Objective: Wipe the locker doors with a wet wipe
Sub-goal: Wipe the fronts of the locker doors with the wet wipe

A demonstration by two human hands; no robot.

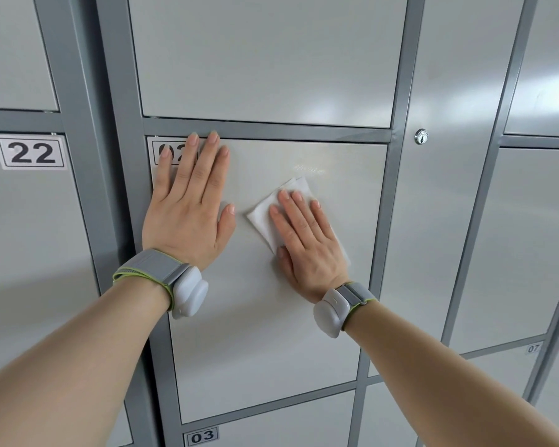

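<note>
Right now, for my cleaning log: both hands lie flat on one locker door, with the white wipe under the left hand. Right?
Not quite: the head view shows the white wipe under the right hand, not the left. Both hands do lie flat on one locker door; the left hand is bare.

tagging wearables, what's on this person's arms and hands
Bare forearms, no sleeves, no gloves on the left hand or right hand. Each wrist wears a grey fabric strap edged in lime green, carrying a rounded white plastic module.
</note>
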